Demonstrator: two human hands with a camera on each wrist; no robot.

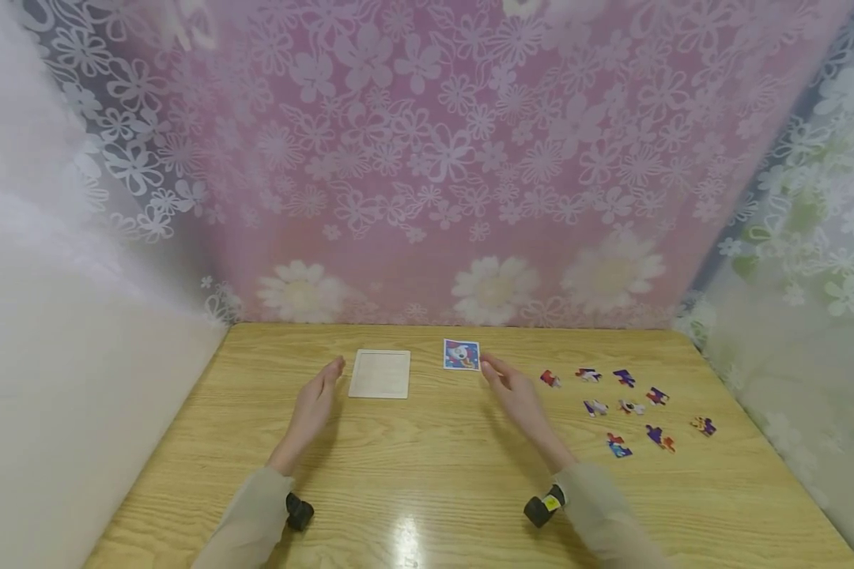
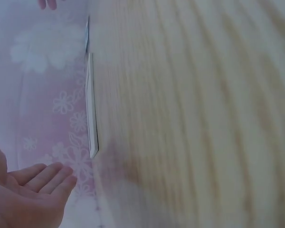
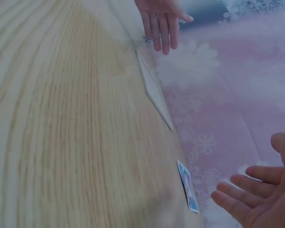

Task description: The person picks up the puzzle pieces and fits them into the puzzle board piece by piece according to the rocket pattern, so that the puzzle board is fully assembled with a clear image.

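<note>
A pale square puzzle tray (image 1: 380, 374) lies flat near the back of the table, and my left hand (image 1: 317, 401) hovers just left of it. To the right of the tray lies a small picture card (image 1: 461, 355) with a white cartoon figure on blue. My right hand (image 1: 518, 399) is at the card's right side; whether a fingertip touches it cannot be told from the head view, but the right wrist view shows a gap between the fingers (image 3: 247, 190) and the card (image 3: 187, 186). Both hands have extended fingers and hold nothing. Several loose jigsaw pieces (image 1: 630, 407) lie right of my right hand.
The wooden table (image 1: 427, 450) meets a pink flowered curtain (image 1: 427, 197) at the back. Pale cloth hangs on the left (image 1: 78, 316) and flowered cloth (image 1: 804, 276) on the right. Black cameras are strapped to both wrists.
</note>
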